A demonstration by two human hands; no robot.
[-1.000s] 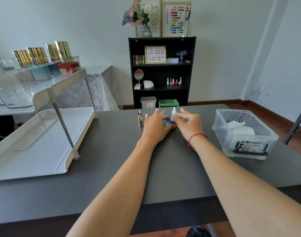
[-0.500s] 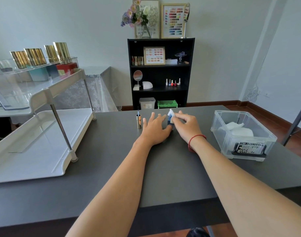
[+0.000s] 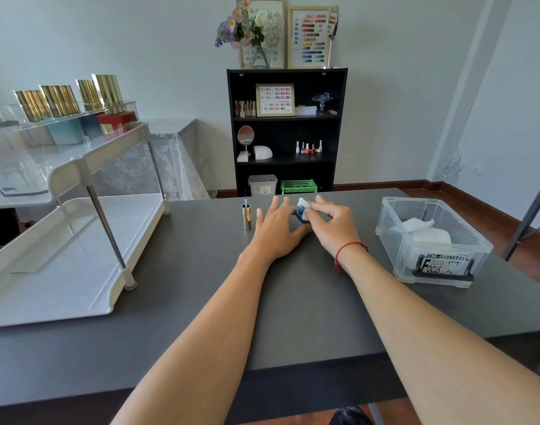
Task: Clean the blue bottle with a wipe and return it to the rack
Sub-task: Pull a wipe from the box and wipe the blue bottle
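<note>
A small blue bottle point(image 3: 300, 213) stands on the dark grey table point(image 3: 293, 302) near its far edge, mostly hidden between my hands. My left hand point(image 3: 276, 230) holds it from the left with thumb and fingers, the other fingers spread. My right hand point(image 3: 331, 222) pinches a white wipe point(image 3: 304, 204) against the bottle's top. The bottle's gold cap with its brush point(image 3: 246, 216) stands upright just left of my left hand. The white two-tier rack point(image 3: 72, 256) sits at the table's left, its lower tray bare.
A clear plastic box point(image 3: 431, 240) holding white wipes stands at the right. The rack's upper tier carries clear organisers with gold-capped bottles point(image 3: 60, 99). A black bookshelf point(image 3: 285, 130) stands against the far wall beyond the table.
My right hand with the wipe has shifted slightly over the bottle's top. My left hand keeps its hold and the bottle stays in place.
</note>
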